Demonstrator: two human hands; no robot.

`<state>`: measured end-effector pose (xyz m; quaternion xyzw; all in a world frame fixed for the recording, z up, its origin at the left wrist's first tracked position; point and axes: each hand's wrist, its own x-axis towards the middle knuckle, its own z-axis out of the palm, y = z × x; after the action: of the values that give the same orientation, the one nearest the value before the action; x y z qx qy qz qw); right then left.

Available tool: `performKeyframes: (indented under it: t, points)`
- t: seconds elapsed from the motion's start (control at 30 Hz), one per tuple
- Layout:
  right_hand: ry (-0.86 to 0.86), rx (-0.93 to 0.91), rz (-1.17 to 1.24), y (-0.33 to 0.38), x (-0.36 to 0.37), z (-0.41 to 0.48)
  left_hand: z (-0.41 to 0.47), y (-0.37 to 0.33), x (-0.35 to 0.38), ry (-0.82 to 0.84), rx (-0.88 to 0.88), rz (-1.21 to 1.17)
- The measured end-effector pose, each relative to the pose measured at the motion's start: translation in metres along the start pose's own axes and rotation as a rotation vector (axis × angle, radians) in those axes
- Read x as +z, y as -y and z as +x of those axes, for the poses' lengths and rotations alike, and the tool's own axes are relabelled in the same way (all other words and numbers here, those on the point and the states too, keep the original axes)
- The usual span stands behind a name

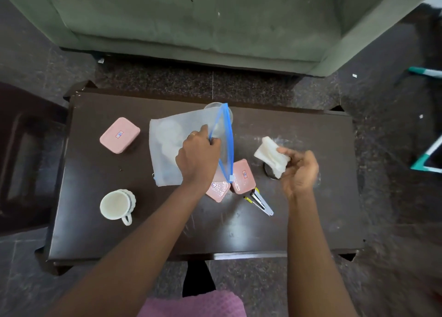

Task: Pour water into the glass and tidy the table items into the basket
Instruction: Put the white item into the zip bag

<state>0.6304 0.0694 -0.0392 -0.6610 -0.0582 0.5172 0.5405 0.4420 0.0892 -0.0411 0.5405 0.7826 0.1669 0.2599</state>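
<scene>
My left grip (199, 154) pinches zip edge of pouch (167, 144), lifting its mouth open over mid surface (95, 233). My right grip (299, 170) clasps white folded wad (270, 156) right of mouth, apart, likely for dropping in. Glass (215, 106) far, half hidden behind pouch. Pink boxes (240, 176) and stapler (259, 200) near, not yet packed.
</scene>
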Motion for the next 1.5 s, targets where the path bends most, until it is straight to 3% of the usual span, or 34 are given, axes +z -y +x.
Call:
performKeyframes:
  t: [0.13, 0.27, 0.5, 0.57, 0.67, 0.77, 0.9, 1.1, 1.2, 1.37, 1.5]
  points:
    - [-0.153, -0.087, -0.189, 0.018, -0.031, 0.017, -0.001, 0.000, 0.010, -0.009, -0.016, -0.002]
    - [-0.229, 0.016, -0.239, 0.023, -0.058, 0.031, -0.001, 0.001, 0.017, -0.048, -0.079, -0.042]
    - [-0.168, 0.080, -0.529, 0.025, -0.069, 0.049, -0.002, 0.004, 0.023, -0.064, -0.137, -0.011]
    - [-0.122, 0.067, -0.745, 0.024, -0.066, 0.054, -0.002, 0.004, 0.024, -0.062, -0.135, -0.006]
    - [-0.058, -0.026, -1.317, 0.024, -0.056, 0.060, -0.002, 0.003, 0.026, -0.062, -0.137, -0.004]
    - [-0.050, -0.096, -1.530, 0.020, -0.042, 0.059, -0.003, 0.002, 0.028, -0.054, -0.143, -0.001]
    - [-0.221, -0.137, -1.601, 0.010, -0.032, 0.057, -0.004, 0.001, 0.029, -0.060, -0.154, -0.008]
    - [-0.153, -0.138, -1.833, 0.002, -0.030, 0.061, -0.004, 0.004, 0.026, -0.069, -0.177, -0.016]
    - [-0.150, -0.131, -1.818, 0.003, -0.029, 0.061, -0.005, 0.006, 0.024, -0.057, -0.186, -0.030]
    - [-0.336, -0.214, -1.710, 0.018, -0.023, 0.051, -0.006, 0.007, 0.019, -0.061, -0.194, -0.037]
    - [-0.385, -0.292, -1.701, 0.030, -0.004, 0.044, -0.005, 0.009, 0.013, -0.082, -0.208, -0.061]
